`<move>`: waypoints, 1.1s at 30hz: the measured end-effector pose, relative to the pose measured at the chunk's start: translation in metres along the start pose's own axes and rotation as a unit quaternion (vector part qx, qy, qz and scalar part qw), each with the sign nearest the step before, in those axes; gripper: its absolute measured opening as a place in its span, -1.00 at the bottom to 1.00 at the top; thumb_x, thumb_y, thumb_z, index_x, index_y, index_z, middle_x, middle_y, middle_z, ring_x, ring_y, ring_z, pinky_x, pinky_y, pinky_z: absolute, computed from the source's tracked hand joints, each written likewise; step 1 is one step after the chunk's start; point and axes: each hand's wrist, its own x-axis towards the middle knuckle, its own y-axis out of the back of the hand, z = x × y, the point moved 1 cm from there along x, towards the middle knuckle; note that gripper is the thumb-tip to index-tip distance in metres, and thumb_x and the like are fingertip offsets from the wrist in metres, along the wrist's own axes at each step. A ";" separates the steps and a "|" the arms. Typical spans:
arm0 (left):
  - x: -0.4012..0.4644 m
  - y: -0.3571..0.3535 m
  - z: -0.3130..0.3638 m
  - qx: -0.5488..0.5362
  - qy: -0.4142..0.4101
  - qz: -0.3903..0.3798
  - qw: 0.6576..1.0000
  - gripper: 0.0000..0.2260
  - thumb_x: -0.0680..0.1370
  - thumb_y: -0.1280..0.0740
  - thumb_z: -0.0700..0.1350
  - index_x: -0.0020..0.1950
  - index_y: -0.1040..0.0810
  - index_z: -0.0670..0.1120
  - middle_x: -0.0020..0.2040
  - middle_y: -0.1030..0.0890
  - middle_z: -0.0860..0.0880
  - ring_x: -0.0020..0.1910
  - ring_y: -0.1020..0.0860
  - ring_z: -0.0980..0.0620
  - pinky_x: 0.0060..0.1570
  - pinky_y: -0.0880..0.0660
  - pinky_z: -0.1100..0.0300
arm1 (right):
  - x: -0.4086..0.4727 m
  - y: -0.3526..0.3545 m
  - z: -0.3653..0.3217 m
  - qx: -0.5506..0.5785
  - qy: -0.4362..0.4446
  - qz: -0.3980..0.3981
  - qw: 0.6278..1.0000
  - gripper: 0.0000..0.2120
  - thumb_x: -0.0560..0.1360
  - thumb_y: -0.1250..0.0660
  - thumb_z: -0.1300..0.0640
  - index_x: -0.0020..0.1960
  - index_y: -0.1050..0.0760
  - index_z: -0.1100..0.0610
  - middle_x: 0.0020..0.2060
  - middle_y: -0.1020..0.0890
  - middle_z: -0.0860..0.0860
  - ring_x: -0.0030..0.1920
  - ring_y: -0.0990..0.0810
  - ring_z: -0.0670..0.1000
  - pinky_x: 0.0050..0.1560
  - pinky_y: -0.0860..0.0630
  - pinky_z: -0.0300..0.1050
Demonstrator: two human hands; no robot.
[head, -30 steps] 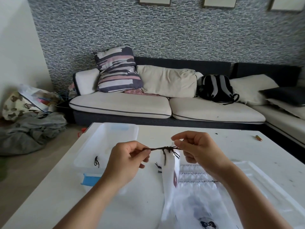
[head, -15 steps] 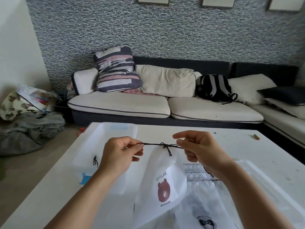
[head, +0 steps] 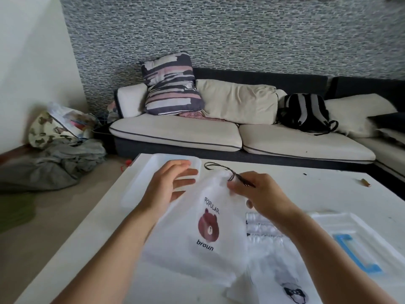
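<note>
Pinching drawstring bag point(head: 192, 255) neck, right hand point(head: 263, 194)

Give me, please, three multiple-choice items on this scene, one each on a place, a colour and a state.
1. Where is the backpack? A. on the table B. on the floor C. on the sofa
2. What colour is the bear printed on the bag? A. brown B. blue C. green
3. How is the left hand? A. clenched in a fist B. open, fingers straight C. gripping a pen
Answers: 1 C, it sits on a seat cushion; 2 A, the bear's head is reddish brown; 3 B, its fingers are spread and hold nothing.
</note>
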 end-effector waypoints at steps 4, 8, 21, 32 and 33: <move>0.011 0.050 0.006 -0.015 0.010 0.083 0.996 -0.62 0.55 -0.26 0.23 0.04 -0.66 -0.04 -0.04 -0.74 -0.02 -0.03 -0.66 0.02 -0.02 -0.46 0.14 | 0.012 -0.015 -0.015 0.170 -0.005 0.075 0.983 -0.78 0.57 -0.38 0.18 -0.16 -0.61 0.32 -0.36 -0.61 0.07 -0.35 -0.54 0.04 -0.37 -0.51 -0.09; 0.017 0.098 -0.001 0.088 -0.047 0.287 0.953 -0.70 0.60 -0.27 0.11 -0.15 -0.64 -0.06 -0.19 -0.69 0.00 -0.07 -0.65 -0.09 -0.09 -0.46 0.10 | 0.062 -0.036 -0.049 0.088 0.024 0.104 0.990 -0.75 0.56 -0.38 0.14 -0.14 -0.61 0.34 -0.36 -0.63 0.16 -0.36 -0.65 0.07 -0.32 -0.65 0.03; 0.025 0.123 -0.056 0.615 -0.063 -0.007 0.786 -0.67 0.61 -0.22 0.20 0.27 -0.56 0.11 0.29 -0.56 0.12 0.31 -0.47 0.08 0.44 -0.29 0.00 | 0.180 -0.170 -0.012 -0.406 -0.005 -0.129 0.905 -0.34 0.44 -0.52 -0.08 0.40 -0.37 0.20 0.28 -0.43 0.12 0.17 -0.53 0.14 0.08 -0.53 0.02; 0.025 0.106 -0.064 0.652 0.024 -0.145 0.744 -0.63 0.60 -0.19 0.26 0.22 -0.54 0.05 0.06 -0.57 -0.02 0.08 -0.47 -0.02 0.12 -0.49 0.02 | 0.140 -0.213 0.029 -0.580 -0.067 -0.415 0.697 -0.43 0.54 -0.12 -0.30 0.49 -0.32 -0.13 0.41 -0.45 -0.07 0.32 -0.46 0.09 0.11 -0.32 -0.04; 0.025 0.105 -0.063 0.667 0.020 -0.141 0.731 -0.63 0.62 -0.16 0.24 0.23 -0.52 0.04 0.07 -0.56 -0.01 0.10 -0.45 -0.02 0.14 -0.47 0.01 | 0.142 -0.215 0.029 -0.577 -0.057 -0.424 0.696 -0.45 0.56 -0.11 -0.29 0.49 -0.33 -0.10 0.41 -0.45 -0.05 0.34 -0.44 0.10 0.12 -0.31 -0.02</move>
